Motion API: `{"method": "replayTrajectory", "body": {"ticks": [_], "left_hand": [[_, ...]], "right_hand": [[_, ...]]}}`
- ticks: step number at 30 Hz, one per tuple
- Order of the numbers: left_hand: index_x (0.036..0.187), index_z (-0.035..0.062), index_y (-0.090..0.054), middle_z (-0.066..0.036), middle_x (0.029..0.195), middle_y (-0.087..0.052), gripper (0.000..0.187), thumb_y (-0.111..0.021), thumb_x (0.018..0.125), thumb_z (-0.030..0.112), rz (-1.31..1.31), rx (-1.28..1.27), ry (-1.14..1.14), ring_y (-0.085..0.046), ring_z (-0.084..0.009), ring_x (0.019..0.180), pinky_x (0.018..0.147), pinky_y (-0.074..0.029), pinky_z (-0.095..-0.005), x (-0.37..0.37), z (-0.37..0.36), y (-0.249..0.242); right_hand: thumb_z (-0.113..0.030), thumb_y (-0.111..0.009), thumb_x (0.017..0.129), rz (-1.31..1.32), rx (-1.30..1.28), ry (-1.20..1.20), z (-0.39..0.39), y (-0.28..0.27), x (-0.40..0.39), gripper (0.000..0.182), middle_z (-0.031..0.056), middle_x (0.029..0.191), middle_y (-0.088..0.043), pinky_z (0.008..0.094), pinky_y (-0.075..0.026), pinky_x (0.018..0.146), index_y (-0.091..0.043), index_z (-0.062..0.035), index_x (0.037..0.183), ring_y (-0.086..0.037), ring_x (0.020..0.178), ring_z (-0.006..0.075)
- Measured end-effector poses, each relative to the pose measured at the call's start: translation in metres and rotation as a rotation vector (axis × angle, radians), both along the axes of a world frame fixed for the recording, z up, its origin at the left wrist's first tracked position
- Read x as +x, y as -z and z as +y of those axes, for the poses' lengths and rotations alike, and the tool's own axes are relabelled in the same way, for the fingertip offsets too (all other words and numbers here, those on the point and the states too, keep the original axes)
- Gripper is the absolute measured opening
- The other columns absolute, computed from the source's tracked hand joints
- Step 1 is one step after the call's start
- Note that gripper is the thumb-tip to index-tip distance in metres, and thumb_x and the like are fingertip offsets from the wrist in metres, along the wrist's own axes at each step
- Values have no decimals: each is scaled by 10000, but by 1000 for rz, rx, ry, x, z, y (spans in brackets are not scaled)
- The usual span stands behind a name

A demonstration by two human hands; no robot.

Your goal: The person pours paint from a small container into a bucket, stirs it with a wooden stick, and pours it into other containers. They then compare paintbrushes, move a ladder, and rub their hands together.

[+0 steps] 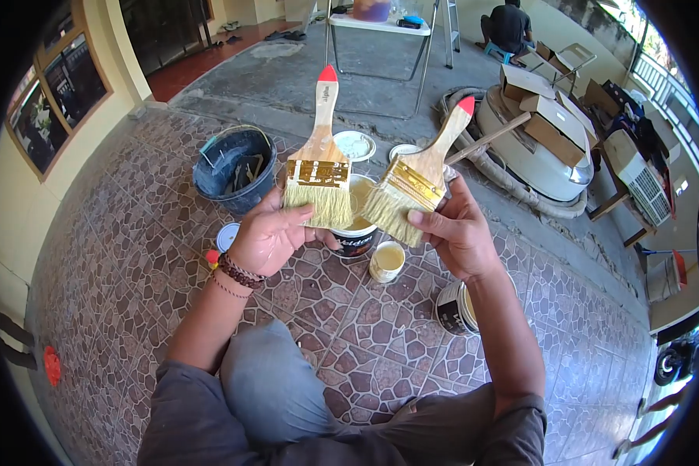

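My left hand (276, 233) grips a wide paintbrush (318, 175) by its bristles, thumb across the front. The brush stands upright, its wooden handle tipped in red. In my right hand (462, 229) is a second paintbrush (419, 182), also pinched at the bristles and tilted to the right. Both have gold-coloured bands, and their pale bristles face down. Beneath them an open paint can (355, 242) with a dark label shows cream paint, partly hidden by the brushes. A small tub of cream paint (387, 262) stands just in front of it.
A dark bucket (237, 167) with tools inside stands on the left. Another paint can (457, 308) is partly behind my right forearm. Lids (355, 145) lie beyond the brushes. Farther off are a folding table (380, 25), cardboard boxes (555, 128) and a seated person (509, 27).
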State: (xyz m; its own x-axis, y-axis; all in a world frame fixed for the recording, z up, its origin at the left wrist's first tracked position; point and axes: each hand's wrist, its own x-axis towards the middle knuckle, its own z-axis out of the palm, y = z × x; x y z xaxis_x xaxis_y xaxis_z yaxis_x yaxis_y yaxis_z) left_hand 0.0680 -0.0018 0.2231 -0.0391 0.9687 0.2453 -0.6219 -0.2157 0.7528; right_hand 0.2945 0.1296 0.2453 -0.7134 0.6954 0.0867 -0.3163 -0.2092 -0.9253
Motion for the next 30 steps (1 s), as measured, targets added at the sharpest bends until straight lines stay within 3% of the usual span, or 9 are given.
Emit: {"method": "replayTrajectory", "body": {"ticks": [1,4,10,20,22,23,26,29,30], "left_hand": [[1403,10,-310,-190,1315,-504,513,-456,911,7,70,-5,-15,-572,-334,1137,916,-509,-497,-5,0,2],[1378,2,-344,-182,1287,-527,491,-486,908,5,170,-23,-80,-587,-302,1118,889,-530,-463,-15,-2,7],[1244,-21,-505,-157,1140,-625,392,-597,863,-10,232,-133,-253,-660,-269,975,772,-590,-388,-34,-19,26],[1205,-26,-520,-133,1094,-644,400,-639,823,-52,211,-200,-380,-672,-213,922,696,-608,-314,-59,-19,50],[1190,-32,-532,-141,1084,-647,410,-655,801,-69,191,-237,-402,-673,-206,911,691,-607,-314,-63,-19,55],[1192,-36,-530,-141,1071,-652,428,-666,788,-76,199,-224,-413,-675,-204,893,690,-606,-313,-66,-19,59],[1091,-47,-544,-151,964,-674,375,-705,754,-81,259,-244,-462,-688,-208,776,677,-600,-309,-79,-22,72],[1030,-47,-544,-156,931,-673,317,-709,761,-70,182,-316,-479,-690,-217,766,673,-601,-328,-92,-42,93],[1136,-37,-531,-134,1021,-662,380,-661,782,-86,214,-364,-456,-682,-225,859,724,-601,-341,-96,-55,101]], "right_hand": [[90,-656,781,58,-2,-45,-2,0,-3,675,146,1229,-580,375,-510,919,-346,-63,1361,-594,1117,244],[150,-642,768,96,-38,-48,1,7,-15,728,201,1202,-584,384,-538,897,-290,-47,1374,-613,1082,275],[144,-639,774,64,-86,-95,3,20,-39,730,209,1198,-586,385,-545,879,-272,-45,1376,-622,1068,281],[88,-633,810,-42,-132,-163,11,54,-62,705,181,1179,-597,330,-564,665,-286,-99,1394,-660,942,247],[83,-640,800,-59,-124,-182,14,62,-63,707,167,1211,-583,368,-557,767,-303,-98,1395,-639,1010,262],[80,-644,789,-42,-130,-150,12,65,-67,705,153,1246,-565,398,-512,895,-326,-95,1393,-600,1094,271],[88,-647,769,-106,-101,-144,13,70,-72,710,151,1270,-548,409,-456,983,-347,-92,1387,-559,1161,273],[60,-643,765,-150,-7,-105,9,69,-81,656,148,1251,-555,408,-409,1022,-376,-46,1356,-548,1165,264],[67,-635,770,-134,-28,-102,9,72,-82,626,149,1243,-559,402,-411,1017,-388,-36,1336,-545,1168,263]]}}
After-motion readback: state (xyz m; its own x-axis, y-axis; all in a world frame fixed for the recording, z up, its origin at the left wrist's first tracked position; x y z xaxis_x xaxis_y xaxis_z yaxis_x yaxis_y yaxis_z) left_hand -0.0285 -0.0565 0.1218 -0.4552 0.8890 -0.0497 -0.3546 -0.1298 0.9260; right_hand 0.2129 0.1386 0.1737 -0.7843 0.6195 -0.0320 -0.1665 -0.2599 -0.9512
